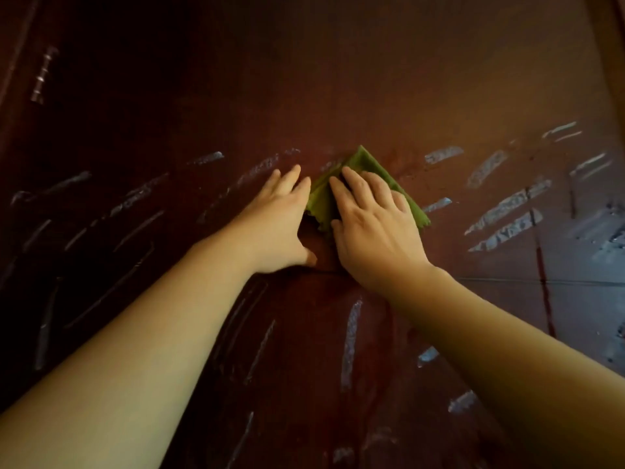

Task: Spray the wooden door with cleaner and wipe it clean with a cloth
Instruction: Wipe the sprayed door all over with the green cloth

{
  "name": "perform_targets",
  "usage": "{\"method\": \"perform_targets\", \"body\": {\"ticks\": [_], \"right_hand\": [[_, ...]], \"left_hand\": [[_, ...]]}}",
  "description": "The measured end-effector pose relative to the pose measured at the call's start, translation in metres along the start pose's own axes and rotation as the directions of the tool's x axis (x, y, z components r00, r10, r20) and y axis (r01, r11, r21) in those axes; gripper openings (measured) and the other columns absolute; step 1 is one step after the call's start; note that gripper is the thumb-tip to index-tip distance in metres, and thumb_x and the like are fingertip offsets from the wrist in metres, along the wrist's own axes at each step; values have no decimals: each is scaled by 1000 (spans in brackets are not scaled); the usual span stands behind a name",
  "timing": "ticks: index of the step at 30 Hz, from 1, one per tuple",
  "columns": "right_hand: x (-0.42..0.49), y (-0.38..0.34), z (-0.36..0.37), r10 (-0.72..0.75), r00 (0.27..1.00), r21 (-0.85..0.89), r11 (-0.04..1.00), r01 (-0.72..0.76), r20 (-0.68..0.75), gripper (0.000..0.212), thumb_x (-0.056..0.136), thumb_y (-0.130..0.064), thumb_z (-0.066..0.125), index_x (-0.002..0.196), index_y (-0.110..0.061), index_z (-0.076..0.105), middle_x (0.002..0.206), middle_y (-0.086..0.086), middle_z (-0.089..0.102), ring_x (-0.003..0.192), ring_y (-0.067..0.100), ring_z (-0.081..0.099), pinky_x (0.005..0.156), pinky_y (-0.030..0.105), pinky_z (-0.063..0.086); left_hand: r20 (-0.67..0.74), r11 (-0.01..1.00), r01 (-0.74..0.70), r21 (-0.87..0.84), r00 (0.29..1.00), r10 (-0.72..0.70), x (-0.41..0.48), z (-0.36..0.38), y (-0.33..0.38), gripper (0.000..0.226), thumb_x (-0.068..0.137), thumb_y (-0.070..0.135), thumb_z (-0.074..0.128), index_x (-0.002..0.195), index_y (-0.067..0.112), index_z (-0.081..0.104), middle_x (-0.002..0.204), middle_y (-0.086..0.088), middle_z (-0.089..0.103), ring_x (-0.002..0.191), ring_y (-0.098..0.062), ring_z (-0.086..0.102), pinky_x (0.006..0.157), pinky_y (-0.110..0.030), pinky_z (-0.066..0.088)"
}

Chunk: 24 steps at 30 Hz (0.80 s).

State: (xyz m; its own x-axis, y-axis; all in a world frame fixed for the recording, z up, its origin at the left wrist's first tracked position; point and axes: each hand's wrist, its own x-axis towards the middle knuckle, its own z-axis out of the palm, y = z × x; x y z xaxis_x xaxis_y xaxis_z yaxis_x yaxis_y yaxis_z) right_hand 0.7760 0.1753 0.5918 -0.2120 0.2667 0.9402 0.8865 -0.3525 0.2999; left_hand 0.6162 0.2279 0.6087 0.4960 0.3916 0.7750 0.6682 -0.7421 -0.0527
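Observation:
A dark reddish-brown wooden door (389, 79) fills the view, streaked with shiny wet marks. A folded green cloth (363, 164) lies flat against it near the middle. My right hand (372, 225) presses on the cloth with straight, spread fingers and covers most of it. My left hand (280, 218) lies flat on the door just left of the cloth, its fingertips touching the cloth's left edge. No spray bottle is in view.
A metal hinge or fitting (42, 76) glints at the upper left near the door's edge. A lighter frame strip (608, 45) runs down the right side. Grooved panel lines (541, 280) cross the door at the right.

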Motion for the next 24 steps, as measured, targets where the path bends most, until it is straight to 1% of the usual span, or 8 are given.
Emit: {"method": "perform_targets", "body": {"ticks": [4, 7, 10, 12, 14, 17, 19, 24], "right_hand": [[20, -1, 0, -34, 997, 11, 999, 33, 76, 63, 103, -43, 28, 159, -20, 8, 167, 1, 2, 153, 23, -4, 122, 38, 6], [40, -6, 4, -48, 995, 11, 999, 47, 88, 64, 103, -44, 26, 159, -22, 3, 167, 0, -3, 153, 21, -9, 123, 39, 1], [52, 17, 2, 156, 987, 55, 986, -158, 39, 65, 102, -44, 28, 159, -23, 4, 167, 1, -2, 153, 23, -7, 123, 42, 3], [41, 33, -1, 371, 929, 93, 924, -371, 22, 65, 102, -42, 27, 159, -21, 4, 167, 3, -2, 153, 26, -6, 123, 45, 5], [16, 16, 2, 439, 898, 77, 896, -438, -6, 66, 101, -40, 30, 159, -18, 6, 167, 7, 0, 153, 28, -4, 122, 46, 6], [-1, -29, 15, 112, 994, 26, 993, -112, 14, 67, 98, -41, 32, 159, -21, 11, 166, 4, 5, 153, 26, -1, 122, 43, 7], [18, -18, 13, 57, 998, 11, 998, -57, 16, 65, 99, -43, 30, 159, -25, 11, 166, 2, 6, 153, 24, -1, 122, 42, 7], [16, 54, -3, 551, 835, 45, 834, -550, 1, 63, 101, -39, 25, 159, -21, 8, 167, 4, 0, 153, 25, -4, 123, 45, 6]], "left_hand": [[-59, 1000, 15, -11, 998, -15, -1, 11, -1, 135, 70, 43, 86, 156, 15, -13, 164, 6, -23, 151, -16, -20, 123, -36, 2], [-65, 999, 42, -16, 997, -43, 0, 8, -4, 139, 66, 49, 87, 156, 12, -12, 164, 4, -24, 151, -15, -20, 122, -33, 4], [-63, 999, 31, 8, 998, -30, -2, 8, -6, 140, 66, 52, 86, 156, 11, -13, 163, 3, -25, 151, -16, -19, 122, -35, 7], [-69, 1000, 13, 21, 998, -11, -2, 8, -5, 140, 66, 52, 85, 156, 11, -13, 163, 2, -25, 151, -17, -19, 122, -37, 9], [-84, 1000, -1, 31, 996, 4, 0, 9, -6, 138, 68, 52, 84, 156, 9, -12, 164, 1, -24, 152, -18, -19, 122, -37, 12], [-92, 999, -35, 23, 995, 37, 4, 13, -12, 130, 72, 53, 80, 157, 9, -8, 163, 1, -25, 151, -18, -20, 123, -36, 10], [-98, 996, -71, 46, 992, 75, 4, 17, -20, 130, 72, 61, 75, 157, 11, -9, 163, 1, -27, 150, -18, -23, 123, -36, 3], [-63, 988, -92, 121, 993, 100, 6, 28, -26, 131, 76, 74, 59, 151, 10, -28, 156, -5, -40, 145, -25, -35, 122, -43, -10]]}}
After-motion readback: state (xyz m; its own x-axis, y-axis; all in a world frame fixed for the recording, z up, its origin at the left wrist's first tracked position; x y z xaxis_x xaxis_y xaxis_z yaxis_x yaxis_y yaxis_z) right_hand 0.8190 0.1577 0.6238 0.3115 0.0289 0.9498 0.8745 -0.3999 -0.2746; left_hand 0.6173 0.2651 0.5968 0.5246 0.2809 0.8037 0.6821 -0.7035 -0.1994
